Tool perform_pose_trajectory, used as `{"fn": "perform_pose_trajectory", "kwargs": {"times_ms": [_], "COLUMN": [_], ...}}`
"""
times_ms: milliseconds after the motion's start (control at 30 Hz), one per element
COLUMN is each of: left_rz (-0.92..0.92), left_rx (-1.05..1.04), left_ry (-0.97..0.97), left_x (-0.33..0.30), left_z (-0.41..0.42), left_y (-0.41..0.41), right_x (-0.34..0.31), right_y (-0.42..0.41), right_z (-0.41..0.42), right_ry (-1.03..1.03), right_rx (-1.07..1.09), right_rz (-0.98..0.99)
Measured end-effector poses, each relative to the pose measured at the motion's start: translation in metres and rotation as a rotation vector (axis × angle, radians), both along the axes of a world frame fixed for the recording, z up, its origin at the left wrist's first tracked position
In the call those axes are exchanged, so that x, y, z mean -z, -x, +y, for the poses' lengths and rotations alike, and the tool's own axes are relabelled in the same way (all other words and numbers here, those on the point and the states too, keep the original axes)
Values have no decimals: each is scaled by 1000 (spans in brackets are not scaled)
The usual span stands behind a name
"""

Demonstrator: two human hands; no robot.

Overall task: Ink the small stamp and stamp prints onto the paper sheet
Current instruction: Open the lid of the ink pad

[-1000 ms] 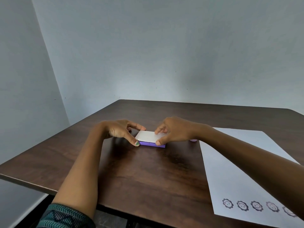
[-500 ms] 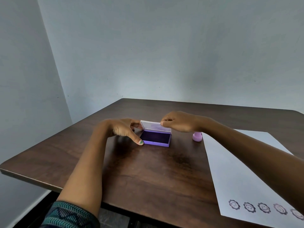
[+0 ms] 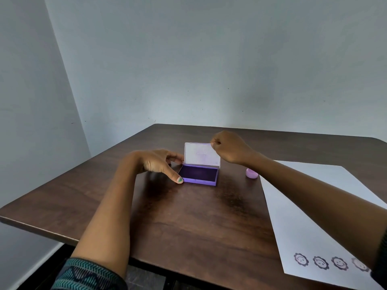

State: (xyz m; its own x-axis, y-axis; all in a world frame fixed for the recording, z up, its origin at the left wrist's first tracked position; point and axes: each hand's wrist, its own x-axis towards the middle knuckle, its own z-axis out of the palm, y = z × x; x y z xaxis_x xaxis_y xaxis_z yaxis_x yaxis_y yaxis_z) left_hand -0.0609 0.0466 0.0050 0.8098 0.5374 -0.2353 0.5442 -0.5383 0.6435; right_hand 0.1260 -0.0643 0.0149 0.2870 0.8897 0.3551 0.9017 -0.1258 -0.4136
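A purple ink pad (image 3: 198, 174) lies open in the middle of the dark wooden table (image 3: 188, 216), its white lid (image 3: 201, 154) standing upright. My right hand (image 3: 230, 149) pinches the lid's top right corner. My left hand (image 3: 159, 163) braces the pad's left side, thumb at the front corner and fingers at the back. The small pink stamp (image 3: 251, 173) sits on the table just right of the pad, untouched, partly behind my right forearm. The white paper sheet (image 3: 297, 206) lies at the right, with a row of several smiley flower prints (image 3: 320, 262) along its near edge.
Pale walls meet in a corner behind the table. The table's left edge (image 3: 41, 228) runs close to my left forearm, and dark floor shows below the near edge.
The ink pad went from closed to open: my right hand lifted the lid from flat to upright while my left hand stayed on the base. The stamp came into view.
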Motion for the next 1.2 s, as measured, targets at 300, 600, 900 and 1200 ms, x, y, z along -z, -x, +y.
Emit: {"fn": "perform_pose_trajectory", "kwargs": {"times_ms": [300, 600, 900, 1200], "left_rz": [22, 31, 27, 32], "left_rx": [-21, -35, -26, -33], "left_ry": [-4, -19, -21, -19], "left_x": [-1, -1, -2, -3], "left_z": [-1, -2, -3, -5], "left_y": [0, -1, -1, -1], "right_x": [4, 8, 12, 11], "right_y": [-8, -2, -3, -2], "right_z": [7, 2, 3, -1], "right_ry": [-4, 114, 147, 148], "right_rx": [50, 71, 70, 37], "right_rz": [61, 22, 23, -37]}}
